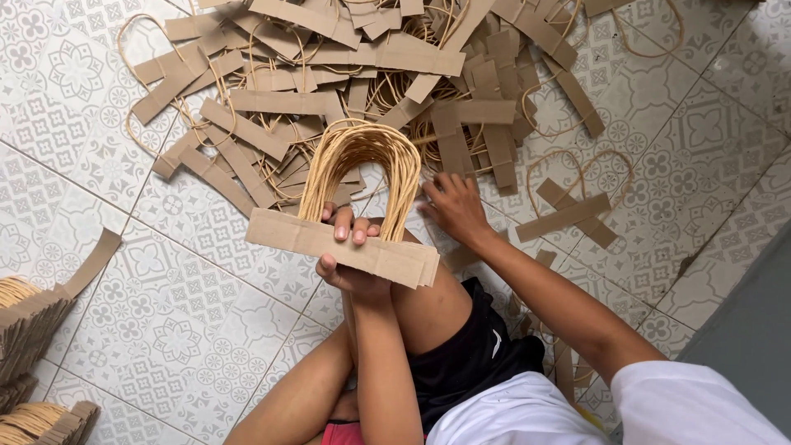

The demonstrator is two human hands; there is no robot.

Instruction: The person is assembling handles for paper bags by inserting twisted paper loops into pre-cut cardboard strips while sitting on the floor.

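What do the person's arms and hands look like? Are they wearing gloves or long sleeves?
No gloves: the left hand and right hand are both bare, with no rings or watch in view. Both forearms are bare too. The right arm has a short white sleeve near the shoulder. The left arm's sleeve is out of view.

Left hand [350,264]: my fingers [342,224] are curled shut, thumb underneath, forearm upright between my knees.
Right hand [455,208]: reaching forward, palm down, my fingers spread, arm outstretched.
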